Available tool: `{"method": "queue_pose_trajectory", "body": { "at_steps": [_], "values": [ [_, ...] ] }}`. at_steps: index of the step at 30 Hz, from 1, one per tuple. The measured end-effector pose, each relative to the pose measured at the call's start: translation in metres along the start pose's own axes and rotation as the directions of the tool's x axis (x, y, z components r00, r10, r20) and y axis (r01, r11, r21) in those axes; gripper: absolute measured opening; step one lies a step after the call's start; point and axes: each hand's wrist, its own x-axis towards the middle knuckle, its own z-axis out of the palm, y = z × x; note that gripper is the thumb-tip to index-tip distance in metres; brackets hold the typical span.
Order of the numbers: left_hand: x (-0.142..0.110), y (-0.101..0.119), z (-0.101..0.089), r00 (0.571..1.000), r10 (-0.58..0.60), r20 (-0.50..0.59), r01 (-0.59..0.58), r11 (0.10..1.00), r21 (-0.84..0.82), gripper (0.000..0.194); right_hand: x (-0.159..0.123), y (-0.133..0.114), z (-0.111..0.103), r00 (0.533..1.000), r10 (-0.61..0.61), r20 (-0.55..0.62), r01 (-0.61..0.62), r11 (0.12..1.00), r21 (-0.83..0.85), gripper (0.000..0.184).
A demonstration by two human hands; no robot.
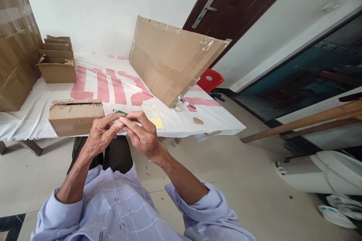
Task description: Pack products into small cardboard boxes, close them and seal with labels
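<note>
My left hand (102, 134) and my right hand (144, 135) meet above the front edge of the table, thumbs and fingers pinched close together. Between them shows a bit of something whitish, mostly covered by the fingers, and I cannot make out what it is. A small green piece (121, 113) shows just behind the fingertips; whether it is held or lies on the table, I cannot tell. Close by my right hand lies a yellow sheet (158, 122) with rows of small white labels. A long cardboard box (76, 118) stands left of my left hand.
A white cloth (181, 125) with red markings covers the table. Farther back stand an open small carton (60, 72), a big taped carton (17, 52) and a tilted cardboard panel (172, 56). A brown scrap (198, 121) lies at right. Beyond is a red stool (209, 80).
</note>
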Motion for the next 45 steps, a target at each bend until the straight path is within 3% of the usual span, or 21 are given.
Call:
{"method": "queue_pose_trajectory", "body": {
  "at_steps": [7,13,19,25,29,34,41,45],
  "values": [
    [0.004,-0.028,0.003,0.989,-0.114,-0.094,0.088,0.967,-0.239,0.053,-0.009,0.002,0.010,0.995,0.100,-0.013,-0.099,0.993,0.069,0.040],
    [0.005,-0.033,0.013,0.973,-0.228,-0.036,0.190,0.879,-0.437,0.063,-0.008,0.001,0.014,0.975,0.216,-0.043,-0.206,0.963,0.175,0.053],
    [0.004,-0.023,0.013,0.986,-0.155,-0.059,0.131,0.947,-0.292,0.061,-0.008,0.000,0.016,0.952,0.306,0.011,-0.302,0.930,0.211,0.039],
    [0.003,-0.027,-0.009,0.991,-0.126,0.049,0.134,0.963,-0.235,0.095,-0.012,0.010,0.015,0.883,0.463,0.072,-0.446,0.783,0.435,0.049],
    [0.004,-0.032,-0.016,0.994,-0.028,-0.104,0.012,0.989,-0.150,0.078,-0.010,0.014,0.014,0.821,0.553,0.141,-0.522,0.626,0.579,0.053],
    [0.005,-0.030,0.004,0.983,0.143,-0.119,-0.146,0.989,-0.014,0.057,-0.009,0.007,0.026,0.745,0.591,0.308,-0.618,0.438,0.653,0.055],
    [0.005,-0.035,0.028,0.968,0.057,-0.243,-0.080,0.993,-0.087,0.050,-0.014,0.009,0.046,0.734,0.592,0.332,-0.629,0.408,0.662,0.063],
    [0.008,-0.042,0.033,0.964,-0.095,-0.247,0.010,0.945,-0.326,0.049,-0.015,0.011,0.049,0.762,0.570,0.309,-0.596,0.429,0.678,0.065]
  ]
}}
